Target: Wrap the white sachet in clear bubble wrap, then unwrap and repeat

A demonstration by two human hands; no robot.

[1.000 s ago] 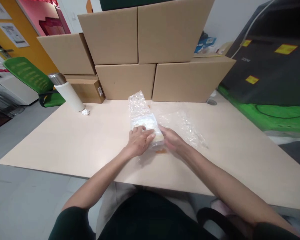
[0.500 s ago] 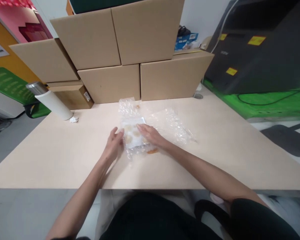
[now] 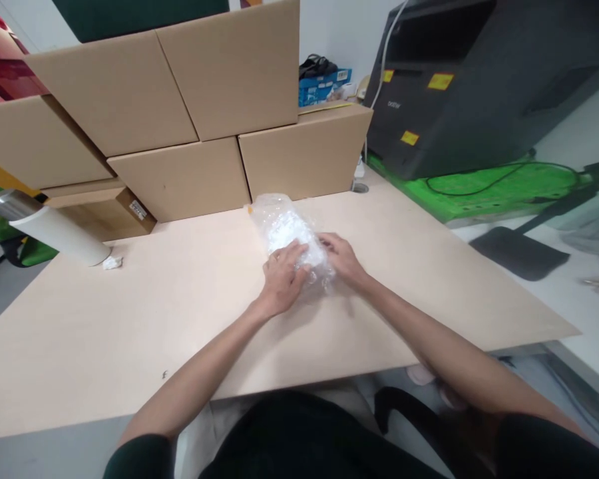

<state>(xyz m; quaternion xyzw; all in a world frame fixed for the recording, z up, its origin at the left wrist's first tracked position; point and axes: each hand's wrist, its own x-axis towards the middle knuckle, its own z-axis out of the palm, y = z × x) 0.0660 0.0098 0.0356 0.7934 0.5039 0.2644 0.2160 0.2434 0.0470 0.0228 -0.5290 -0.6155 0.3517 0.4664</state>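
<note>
A flat white item wrapped in clear bubble wrap (image 3: 290, 226) lies on the light wooden table (image 3: 180, 319), in front of the cardboard boxes. My left hand (image 3: 282, 276) rests on the near left part of the wrap, fingers spread. At the right edge of the bundle is my right hand (image 3: 343, 258), its fingers curled around the edge of the plastic. The far end of the wrap lies loose, with a small orange spot at its corner.
Cardboard boxes (image 3: 180, 183) stand stacked along the back. A white bottle with a metal cap (image 3: 62, 233) leans at the left beside a crumpled white scrap (image 3: 112, 263). A large black machine (image 3: 459, 86) stands on a green surface at the right.
The view has turned right. The loose right-hand side of the wrap now lies over the white item. My left hand has moved onto the bundle, and my right hand has moved to its right edge.
</note>
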